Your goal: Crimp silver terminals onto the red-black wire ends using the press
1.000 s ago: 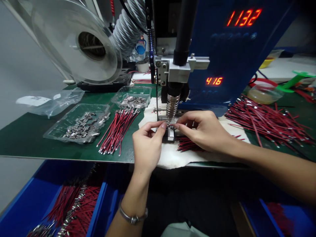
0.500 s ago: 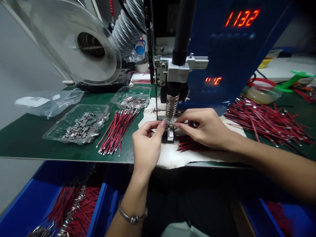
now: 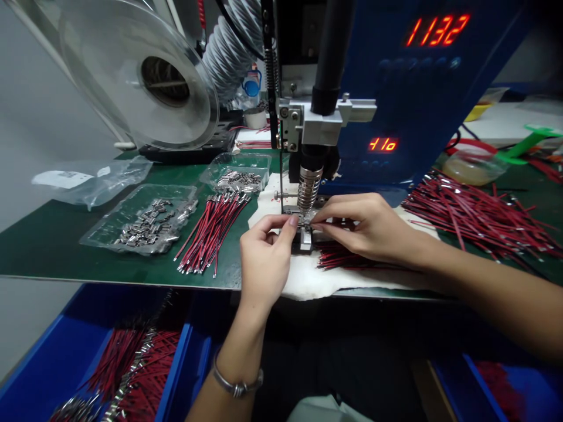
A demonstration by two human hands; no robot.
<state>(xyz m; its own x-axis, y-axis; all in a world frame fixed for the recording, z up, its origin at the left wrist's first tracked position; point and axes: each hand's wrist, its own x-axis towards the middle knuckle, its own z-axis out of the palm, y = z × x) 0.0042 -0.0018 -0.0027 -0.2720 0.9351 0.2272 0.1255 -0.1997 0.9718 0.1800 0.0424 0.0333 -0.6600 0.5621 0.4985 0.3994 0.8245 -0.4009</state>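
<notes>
L hand (image 3: 264, 264) & R hand (image 3: 365, 228) pinch small metal part (image 3: 303, 221) on fixture (image 3: 302, 239), under machine tip (image 3: 308, 190). Part at 1 o'clock of L hand, 9 o'clock of R. Red wire bundle (image 3: 211, 231) at 10 o'clock.

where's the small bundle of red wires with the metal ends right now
In the head view, the bundle of red wires lies on the green mat, left of the left hand, between the clear tray of metal parts and the white cloth.

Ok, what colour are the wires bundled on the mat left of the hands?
Red, with silvery metal ends; the wires show clearly in the head view, lying on the green mat.
</notes>
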